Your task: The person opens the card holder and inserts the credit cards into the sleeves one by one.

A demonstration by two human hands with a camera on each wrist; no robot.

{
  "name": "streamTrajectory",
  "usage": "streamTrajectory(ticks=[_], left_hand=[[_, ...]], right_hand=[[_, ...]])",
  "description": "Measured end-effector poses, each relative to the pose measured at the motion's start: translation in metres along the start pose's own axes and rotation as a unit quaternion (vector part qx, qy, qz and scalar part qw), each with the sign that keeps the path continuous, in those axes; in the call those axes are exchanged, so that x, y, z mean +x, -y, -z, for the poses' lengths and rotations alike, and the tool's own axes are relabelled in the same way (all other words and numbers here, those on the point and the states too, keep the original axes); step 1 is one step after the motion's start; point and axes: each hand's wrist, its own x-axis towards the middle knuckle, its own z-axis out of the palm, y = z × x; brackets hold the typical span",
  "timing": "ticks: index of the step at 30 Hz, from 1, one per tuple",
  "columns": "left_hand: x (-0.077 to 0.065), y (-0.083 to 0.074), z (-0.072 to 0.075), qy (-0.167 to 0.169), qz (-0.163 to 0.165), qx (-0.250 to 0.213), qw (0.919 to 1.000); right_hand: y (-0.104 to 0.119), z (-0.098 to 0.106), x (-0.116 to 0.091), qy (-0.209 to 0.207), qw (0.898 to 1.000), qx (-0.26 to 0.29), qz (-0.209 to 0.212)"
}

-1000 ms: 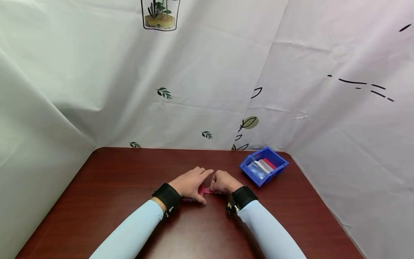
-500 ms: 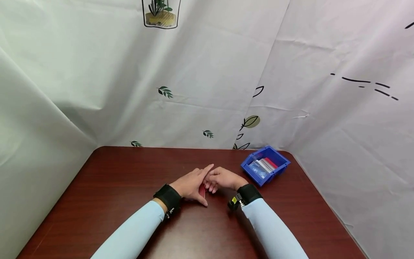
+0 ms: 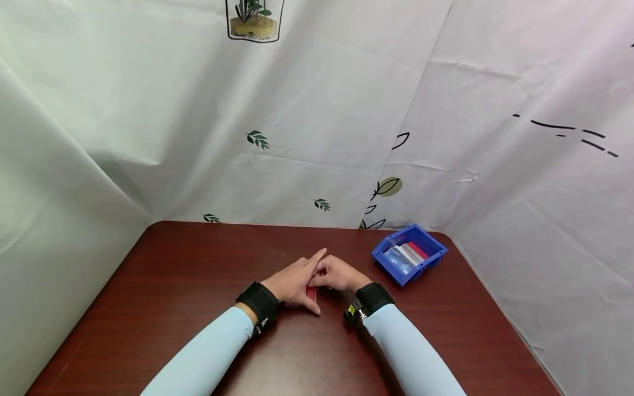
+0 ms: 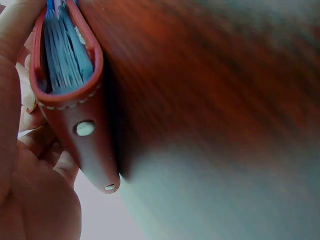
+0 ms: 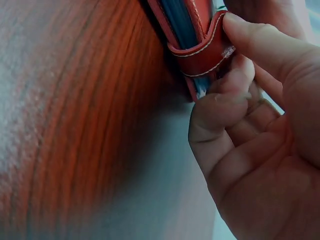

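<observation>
A red leather card holder (image 4: 75, 112) with pale stitching and a metal snap stands on edge on the table, its sleeves and cards (image 4: 65, 60) showing at the end in the left wrist view. My left hand (image 3: 294, 283) holds it between thumb and fingers from the left. From the other side my right hand (image 3: 339, 274) pinches the holder's strap (image 5: 202, 57) by its end, thumb against curled forefinger. In the right wrist view the strap crosses over the holder's open side. Most of the holder is hidden by the hands in the head view.
A blue plastic bin (image 3: 428, 247) stands at the table's back right, with several cards (image 3: 408, 254) in white, blue and red inside. The dark red wooden table (image 3: 198, 258) ends at a white printed cloth (image 3: 198, 110) behind and to the sides.
The strap, stretched out to the right a second ago, now folds across the holder's side. My right hand loosened its fingers, moved left against the holder and closed on the strap's end again.
</observation>
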Motion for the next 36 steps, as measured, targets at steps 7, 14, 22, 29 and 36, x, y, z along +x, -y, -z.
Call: streamTrajectory(ticks=[7,14,22,29,36], left_hand=[[0.0,-0.002,0.0,0.005,0.007,-0.012,0.9999],[0.002,-0.004,0.0,0.004,-0.003,-0.007,1.0],[0.004,-0.005,-0.001,0.007,-0.01,-0.002,0.9999],[0.002,-0.007,-0.001,0.001,-0.004,-0.009,0.9999],[0.005,-0.006,0.001,-0.007,-0.014,0.0,0.9999]], right_hand=[[-0.002,-0.004,0.002,-0.02,1.0,-0.006,-0.011],[0.004,-0.004,0.003,-0.023,0.997,0.025,-0.068],[0.01,0.001,0.01,-0.031,0.98,0.055,-0.186],[0.02,0.005,0.016,-0.009,0.971,0.049,-0.234],[0.019,0.007,0.013,-0.016,0.975,0.065,-0.214]])
